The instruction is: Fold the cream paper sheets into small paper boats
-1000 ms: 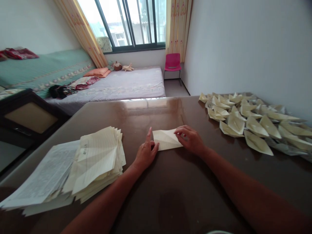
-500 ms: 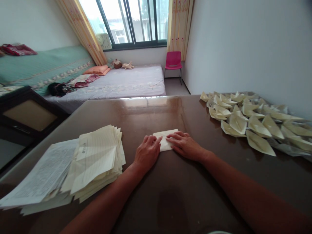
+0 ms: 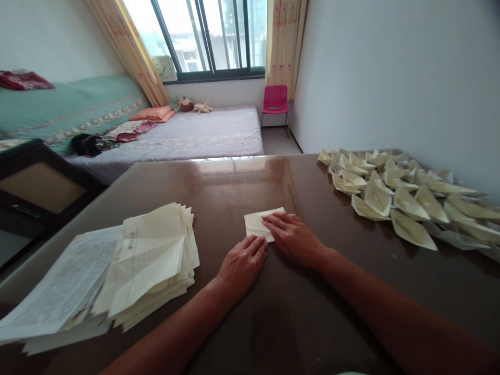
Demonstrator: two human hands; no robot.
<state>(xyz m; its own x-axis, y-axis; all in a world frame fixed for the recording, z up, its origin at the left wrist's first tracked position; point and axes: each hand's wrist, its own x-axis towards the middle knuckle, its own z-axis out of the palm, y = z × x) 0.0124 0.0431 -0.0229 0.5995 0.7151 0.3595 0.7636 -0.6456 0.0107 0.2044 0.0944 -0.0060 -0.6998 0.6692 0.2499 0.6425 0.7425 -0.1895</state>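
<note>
- Two bare hands lie palm down on a glossy dark brown bench (image 3: 234, 182), fingers stretched out flat and gripping nothing.
- The right hand (image 3: 291, 239) presses on a small folded piece of cream paper (image 3: 255, 223) at the middle of the bench and hides its right part; only the left end shows, and its creases are hard to make out.
- The left hand (image 3: 244, 260) rests on the bare bench, its fingertips just beside the paper's near edge; whether they touch it is unclear.
- To the left sits a fanned stack of cream lined sheets (image 3: 156, 255), its left part cut off by the frame, the print too small to read.
- To the right, well apart, a heap of folded cream paper boats (image 3: 394, 195) runs out of view.
</note>
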